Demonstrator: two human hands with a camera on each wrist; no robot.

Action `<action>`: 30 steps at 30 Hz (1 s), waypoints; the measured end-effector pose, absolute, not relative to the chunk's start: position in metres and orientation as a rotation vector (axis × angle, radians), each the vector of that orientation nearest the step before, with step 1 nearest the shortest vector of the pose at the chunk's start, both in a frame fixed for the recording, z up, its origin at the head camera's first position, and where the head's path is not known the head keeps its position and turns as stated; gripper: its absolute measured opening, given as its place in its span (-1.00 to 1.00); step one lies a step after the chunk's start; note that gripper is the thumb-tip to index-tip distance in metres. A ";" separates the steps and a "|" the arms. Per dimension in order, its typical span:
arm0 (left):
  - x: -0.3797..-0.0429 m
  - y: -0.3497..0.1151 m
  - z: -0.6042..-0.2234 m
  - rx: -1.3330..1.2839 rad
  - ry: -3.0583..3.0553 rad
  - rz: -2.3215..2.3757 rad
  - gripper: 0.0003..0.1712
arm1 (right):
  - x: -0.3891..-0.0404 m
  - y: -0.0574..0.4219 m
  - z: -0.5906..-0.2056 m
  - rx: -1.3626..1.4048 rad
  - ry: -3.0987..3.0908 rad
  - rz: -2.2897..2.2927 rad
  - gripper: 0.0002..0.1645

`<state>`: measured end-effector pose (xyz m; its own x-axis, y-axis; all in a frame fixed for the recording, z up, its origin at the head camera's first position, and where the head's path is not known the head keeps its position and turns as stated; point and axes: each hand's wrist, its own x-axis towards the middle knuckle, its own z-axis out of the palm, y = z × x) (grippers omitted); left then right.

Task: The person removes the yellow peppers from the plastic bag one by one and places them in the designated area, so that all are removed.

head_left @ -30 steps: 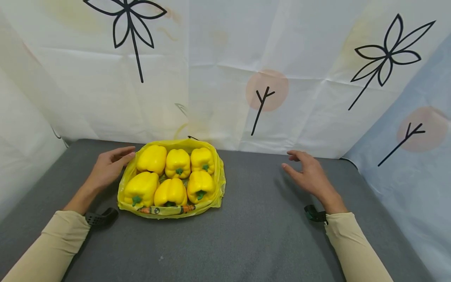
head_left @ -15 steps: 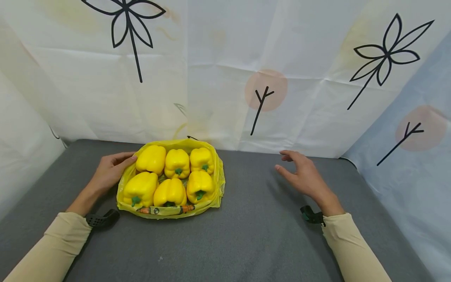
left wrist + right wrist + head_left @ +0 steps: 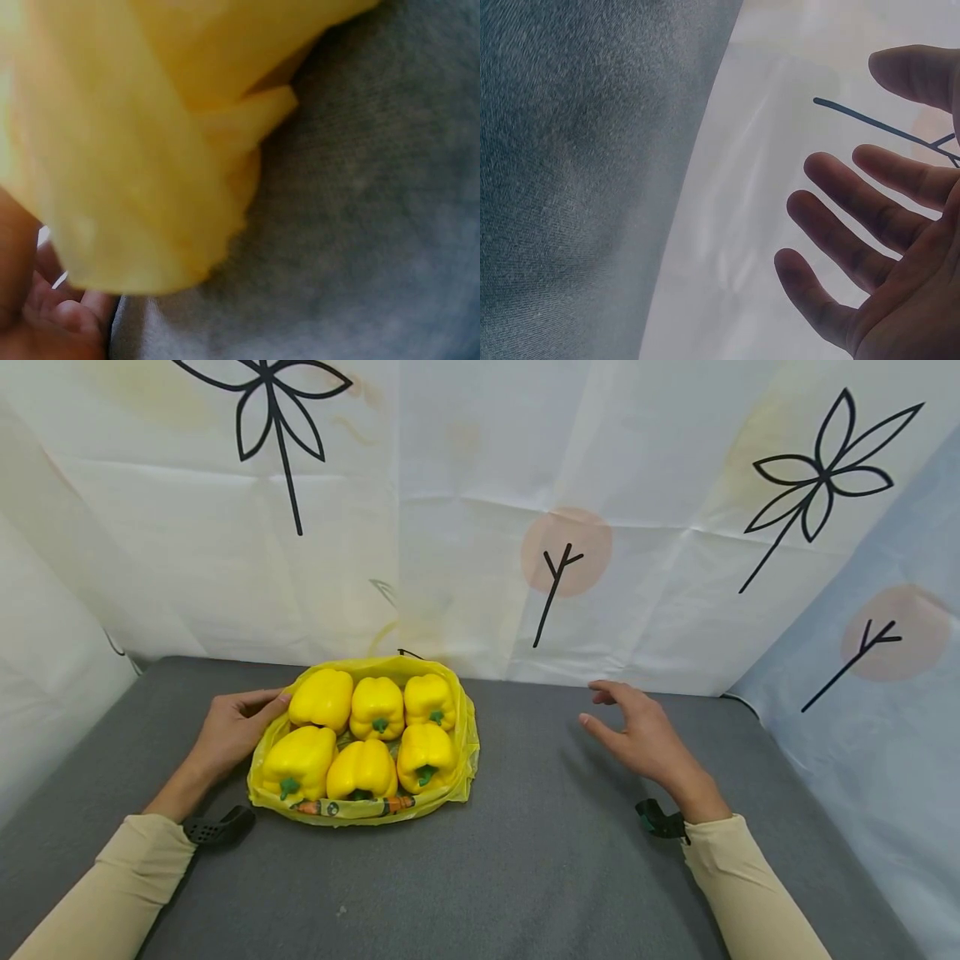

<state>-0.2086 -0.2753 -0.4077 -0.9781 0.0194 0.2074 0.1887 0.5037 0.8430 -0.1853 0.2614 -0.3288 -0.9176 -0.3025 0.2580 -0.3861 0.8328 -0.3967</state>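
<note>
Backdrop (image 3: 465, 452): pale, creased sheeting, printed with two black leaf sprays and two black twigs over pink discs. Table (image 3: 517, 868): dark grey, covered in fine-grained fabric.

One bag (image 3: 468, 735), thin crinkled yellow plastic, sat open on the left-centre of the table near its far edge; its rim was loosely folded into an oval, with orange printed patches on the near side. Inside lay six bell peppers (image 3: 362, 770), counted as two rows of three: glossy, yellow, blocky and lobed. Green stems showed on five.

Hands, two. The left hand (image 3: 234, 728) was at the bag's left side, thumb at the rim, other fingers lying along the outside; the left wrist view was blurred and plastic covered much of it, so whether they pinched the film could not be told. The right hand (image 3: 647, 735) hung in the air over the right of the table, well apart from the bag, fingers spread and slightly bent, thumb apart, holding nothing. Beige sleeves (image 3: 750, 885), two; dark wrist straps (image 3: 219, 827), two.
</note>
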 end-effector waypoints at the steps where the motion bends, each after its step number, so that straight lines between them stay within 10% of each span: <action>1: -0.209 -0.275 -0.408 -0.180 -2.578 -1.462 -0.45 | -0.185 0.261 -0.329 0.538 -2.829 0.669 -0.35; 30: -0.206 -0.277 -0.410 -0.239 -2.596 -1.376 -0.50 | -0.176 0.239 -0.328 0.641 -2.785 0.864 -0.37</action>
